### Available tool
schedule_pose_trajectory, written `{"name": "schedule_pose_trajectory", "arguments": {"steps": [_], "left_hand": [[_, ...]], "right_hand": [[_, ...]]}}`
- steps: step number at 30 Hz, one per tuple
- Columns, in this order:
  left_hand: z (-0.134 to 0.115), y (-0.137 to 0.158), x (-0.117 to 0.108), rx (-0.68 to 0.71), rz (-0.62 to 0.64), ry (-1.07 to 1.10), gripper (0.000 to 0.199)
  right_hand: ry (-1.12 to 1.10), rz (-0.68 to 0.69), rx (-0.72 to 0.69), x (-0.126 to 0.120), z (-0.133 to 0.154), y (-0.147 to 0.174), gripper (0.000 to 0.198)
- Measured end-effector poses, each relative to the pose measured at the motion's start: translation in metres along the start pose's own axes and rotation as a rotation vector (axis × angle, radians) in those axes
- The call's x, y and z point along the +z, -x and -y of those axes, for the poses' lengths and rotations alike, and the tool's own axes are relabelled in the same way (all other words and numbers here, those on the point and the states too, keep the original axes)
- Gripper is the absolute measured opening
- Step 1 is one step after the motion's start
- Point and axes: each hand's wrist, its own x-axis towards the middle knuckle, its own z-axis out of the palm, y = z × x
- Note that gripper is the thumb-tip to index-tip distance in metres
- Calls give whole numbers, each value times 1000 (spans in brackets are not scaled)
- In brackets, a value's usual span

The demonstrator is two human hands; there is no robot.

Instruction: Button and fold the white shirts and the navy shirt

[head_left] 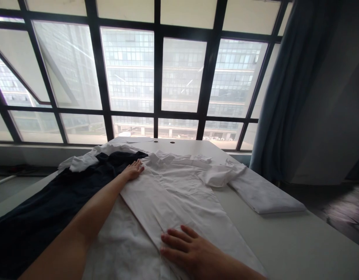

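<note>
White garment [182,194] lies on a white table [287,237], from the middle of the frame down to the bottom edge. The table is likely used because it is flat and wide, so the cloth can spread out.

The left hand [133,170] rests near the middle of the frame, at the garment's far left side, beside the dark cloth [57,198]. Its fingers are straight and close together, with small gaps. The right hand [192,249] rests low in the frame, right of the middle. Its fingers are spread apart. Neither hand is pinching anything. Both lie flat, one far and one near, which looks like a good way to keep the cloth smooth and stop it sliding.

The garment is plain, with no print that I can see. Its far end is bumpy and full of little wrinkles, and a loose, puffy bit sticks out to the right. The near part is smoother, with a few soft creases. A long straight edge slants down from the left hand toward the right hand, and the white cloth left of it looks grayer. I cannot tell if that is another layer of the same garment.

A folded white cloth [267,194] sits at the right of the frame, probably kept aside for room.
</note>
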Motion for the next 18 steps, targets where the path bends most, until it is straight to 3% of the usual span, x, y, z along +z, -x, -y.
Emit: {"name": "schedule_pose_trajectory", "arguments": {"steps": [2,5,12,15,18], "left_hand": [[-10,14,-2,-22,33,-41,77],[-28,42,-3,50,112,-88,82],[-53,118,-2,245,198,-35,73],[-53,141,-5,265,200,-25,70],[-46,153,-9,196,160,-25,69]], "right_hand": [[-18,10,-1,-3,2,1,64],[-61,20,7,-11,10,4,72],[44,-73,56,-5,23,2,73],[280,-177,208,-10,-5,-4,60],[520,-336,550,-37,-59,-3,46]]}}
